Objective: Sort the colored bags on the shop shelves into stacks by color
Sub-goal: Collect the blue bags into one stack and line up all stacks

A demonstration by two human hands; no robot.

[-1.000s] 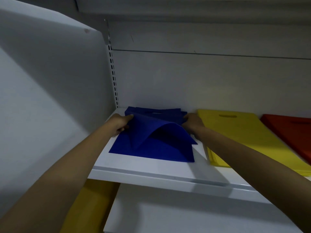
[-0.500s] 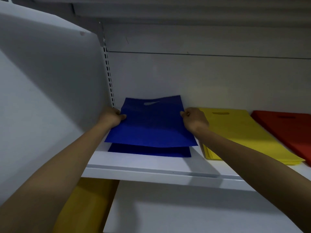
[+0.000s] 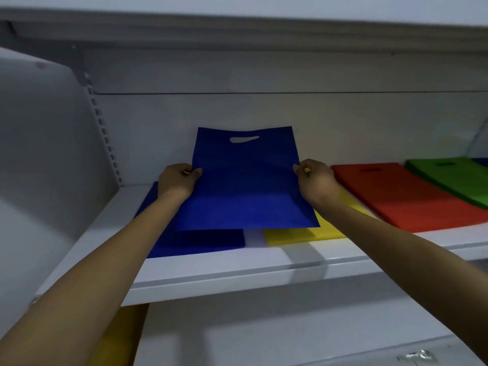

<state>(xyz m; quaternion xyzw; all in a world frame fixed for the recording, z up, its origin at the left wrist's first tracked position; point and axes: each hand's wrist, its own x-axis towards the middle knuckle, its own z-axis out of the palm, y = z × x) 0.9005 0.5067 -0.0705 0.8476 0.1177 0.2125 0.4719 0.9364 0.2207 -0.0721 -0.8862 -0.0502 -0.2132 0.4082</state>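
A flat blue bag [image 3: 244, 186] with a cut-out handle is held up above the white shelf [image 3: 237, 268], tilted toward the back wall. My left hand [image 3: 177, 180] pinches its left edge and my right hand [image 3: 315, 180] pinches its right edge. Below it, a stack of blue bags [image 3: 195, 240] lies at the shelf's left end, partly hidden by the raised bag and my left forearm. Beside that stack lies a yellow stack [image 3: 303, 233], half covered by the blue bag and my right arm.
A red stack [image 3: 401, 196] and a green stack [image 3: 454, 178] lie further right on the same shelf. A white side panel [image 3: 45, 167] closes off the left. Something yellow [image 3: 118, 336] shows on the lower shelf at the left.
The blue bag was first unfolded flat over the blue stack, then lifted higher and shifted right so it now overhangs the yellow stack. The view has panned right, revealing the green stack.
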